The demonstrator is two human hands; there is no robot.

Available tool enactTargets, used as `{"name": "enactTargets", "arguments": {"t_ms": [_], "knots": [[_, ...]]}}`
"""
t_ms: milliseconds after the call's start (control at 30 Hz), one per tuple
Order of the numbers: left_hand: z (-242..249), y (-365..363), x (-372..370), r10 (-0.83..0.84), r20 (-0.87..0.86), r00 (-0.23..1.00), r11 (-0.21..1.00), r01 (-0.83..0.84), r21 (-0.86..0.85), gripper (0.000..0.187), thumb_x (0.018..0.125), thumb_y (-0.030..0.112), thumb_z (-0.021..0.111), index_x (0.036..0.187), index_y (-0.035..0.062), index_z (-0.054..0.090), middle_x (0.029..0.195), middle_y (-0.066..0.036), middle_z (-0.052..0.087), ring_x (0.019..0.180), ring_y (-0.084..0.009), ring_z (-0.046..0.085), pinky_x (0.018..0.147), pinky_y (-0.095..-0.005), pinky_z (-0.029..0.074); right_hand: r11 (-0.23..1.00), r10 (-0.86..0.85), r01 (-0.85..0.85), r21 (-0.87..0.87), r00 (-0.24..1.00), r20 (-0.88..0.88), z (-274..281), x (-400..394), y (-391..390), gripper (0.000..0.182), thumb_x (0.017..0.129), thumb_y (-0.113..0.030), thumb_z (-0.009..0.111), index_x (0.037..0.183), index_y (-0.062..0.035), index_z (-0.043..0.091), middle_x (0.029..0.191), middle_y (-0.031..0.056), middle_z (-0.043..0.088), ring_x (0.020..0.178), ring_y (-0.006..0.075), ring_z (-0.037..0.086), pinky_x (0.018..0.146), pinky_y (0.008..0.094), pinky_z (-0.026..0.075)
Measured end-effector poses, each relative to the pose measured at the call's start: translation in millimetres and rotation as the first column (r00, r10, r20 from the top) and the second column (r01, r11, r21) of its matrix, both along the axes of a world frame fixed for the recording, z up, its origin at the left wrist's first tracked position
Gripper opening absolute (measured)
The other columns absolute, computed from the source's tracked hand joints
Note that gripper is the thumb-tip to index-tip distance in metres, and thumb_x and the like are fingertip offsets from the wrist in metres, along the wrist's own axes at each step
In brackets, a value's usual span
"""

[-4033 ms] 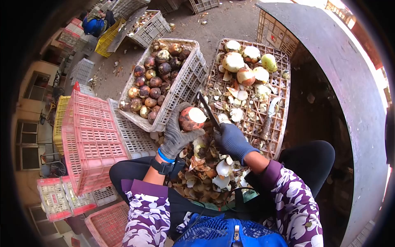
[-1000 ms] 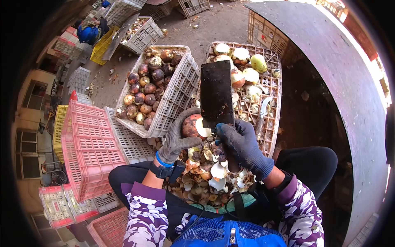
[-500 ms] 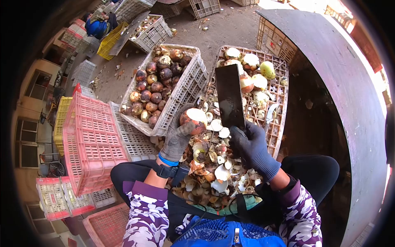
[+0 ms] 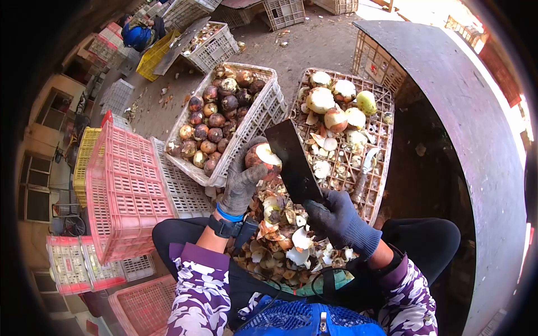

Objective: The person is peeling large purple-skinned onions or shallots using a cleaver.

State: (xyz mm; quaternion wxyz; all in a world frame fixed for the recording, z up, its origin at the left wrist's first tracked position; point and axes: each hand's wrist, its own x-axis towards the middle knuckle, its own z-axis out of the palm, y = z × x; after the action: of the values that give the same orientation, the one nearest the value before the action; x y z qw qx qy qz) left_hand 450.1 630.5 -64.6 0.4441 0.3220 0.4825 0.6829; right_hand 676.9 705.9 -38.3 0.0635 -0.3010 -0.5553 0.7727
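My left hand [image 4: 244,182], in a grey glove, is closed around a brown coconut [image 4: 263,155] with a white pared patch on top. In my gloved right hand [image 4: 342,221] is a cleaver, its handle hidden by my fingers. The cleaver's wide dark blade [image 4: 294,162] slants up to the left, and its edge overlaps the coconut's right side in this view. Below both hands lies a heap of white and brown parings [image 4: 286,235]. Pared pale coconuts [image 4: 321,101] sit on an upturned lattice crate [image 4: 384,140] ahead of me.
A white crate [image 4: 255,131] full of brown coconuts stands ahead on the left. A knife [image 4: 367,162] lies on the lattice crate. Pink crates [image 4: 134,190] are stacked at left, and a grey board [image 4: 448,84] curves along the right. Another person [image 4: 137,36] sits far back left.
The cleaver has tipped left and come down from nearly upright, its blade now against the coconut's side in view. My left hand keeps its hold on the coconut.
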Motion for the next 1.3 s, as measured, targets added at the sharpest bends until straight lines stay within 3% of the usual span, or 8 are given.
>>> {"name": "enactTargets", "arguments": {"t_ms": [200,567,633,767,867,933,1200,1300], "knots": [[-18.9,5.6,34.6,0.129,0.481,0.867,0.99,-0.138,-0.017,0.043,0.084,0.027,0.069,0.118,0.0052,0.055,0.112,-0.007,0.06,0.104,-0.021,0.058,0.093,-0.0367,0.048,0.972,-0.193,0.21,0.108,0.97,-0.15,-30.3,-15.6,-23.7,0.019,0.093,-0.018,0.055,0.096,0.0004,0.057,0.06,0.0003,0.053,0.05,0.0067,0.051,0.046,0.0246,0.043],[-7.1,25.1,70.5,0.071,0.653,0.754,0.997,-0.078,-0.017,0.048,0.085,0.033,0.069,0.119,0.0039,0.053,0.117,-0.008,0.059,0.109,-0.021,0.055,0.099,-0.0329,0.042,0.85,-0.335,0.391,0.353,0.918,-0.211,-57.0,-10.8,-27.1,0.02,0.086,-0.014,0.06,0.103,-0.0018,0.06,0.072,0.0164,0.061,0.062,0.0258,0.062,0.061,0.0341,0.049],[-10.7,36.2,73.3,0.09,0.652,0.753,0.995,-0.09,-0.034,0.043,0.085,0.032,0.068,0.115,0.0043,0.055,0.113,-0.007,0.06,0.105,-0.0207,0.057,0.096,-0.0325,0.044,0.88,-0.364,0.411,0.239,0.906,-0.218,-56.8,-6.5,-26.0,0.019,0.09,-0.014,0.058,0.103,-0.0011,0.059,0.071,0.0053,0.058,0.061,0.0116,0.055,0.057,0.027,0.045],[-35.3,61.6,59.9,0.058,0.426,0.903,0.996,-0.026,-0.081,0.047,0.084,0.032,0.07,0.118,0.0048,0.053,0.109,-0.008,0.06,0.101,-0.0223,0.059,0.092,-0.0342,0.047,0.86,-0.51,0.503,-0.086,0.837,-0.2,-41.0,12.9,-19.5,0.02,0.092,-0.017,0.059,0.104,-0.0016,0.059,0.067,-0.0017,0.057,0.057,0.0044,0.05,0.052,0.022,0.043],[-16.6,105.6,56.4,0.036,-0.069,0.997,0.996,-0.042,-0.084,0.046,0.083,0.027,0.07,0.119,0.0026,0.052,0.108,-0.007,0.059,0.1,-0.0175,0.058,0.09,-0.032,0.048,0.748,-0.658,0.623,-0.23,0.742,-0.129,-24.7,31.8,-12.7,0.019,0.092,-0.019,0.06,0.104,-0.0032,0.058,0.067,-0.0015,0.057,0.053,0.0046,0.049,0.047,0.0221,0.043],[-18.0,143.3,48.1,0.079,-0.438,0.896,0.994,-0.103,-0.03,0.06,0.075,0.023,0.079,0.123,0.001,0.05,0.113,-0.008,0.055,0.104,-0.0157,0.053,0.092,-0.0295,0.046,0.646,-0.746,0.702,-0.301,0.663,-0.054,-18.7,43.2,-2.2,0.019,0.091,-0.019,0.062,0.102,-0.0038,0.058,0.068,-0.0001,0.058,0.053,0.0059,0.052,0.046,0.0233,0.045],[-41.9,260.4,59.6,-0.097,-0.884,0.458,0.977,-0.127,-0.173,0.082,0.064,0.036,0.082,0.131,0.0034,0.046,0.115,-0.02,0.058,0.107,-0.0309,0.056,0.094,-0.037,0.044,0.616,-0.786,0.771,-0.163,0.615,-0.062,-10.3,68.7,17.7,0.021,0.09,-0.023,0.064,0.092,-0.0021,0.061,0.074,0.0024,0.061,0.059,0.0078,0.055,0.05,0.0226,0.045],[-60.6,270.3,63.8,-0.213,-0.958,0.194,0.912,-0.312,-0.266,0.079,0.07,0.049,0.071,0.135,0.0126,0.043,0.134,-0.021,0.045,0.128,-0.036,0.038,0.106,-0.0486,0.028,0.611,-0.791,0.78,-0.136,0.608,-0.067,-19.0,68.4,20.5,0.02,0.089,-0.021,0.064,0.092,-0.0016,0.061,0.075,0.0037,0.063,0.059,0.0093,0.056,0.054,0.0228,0.045]]}}
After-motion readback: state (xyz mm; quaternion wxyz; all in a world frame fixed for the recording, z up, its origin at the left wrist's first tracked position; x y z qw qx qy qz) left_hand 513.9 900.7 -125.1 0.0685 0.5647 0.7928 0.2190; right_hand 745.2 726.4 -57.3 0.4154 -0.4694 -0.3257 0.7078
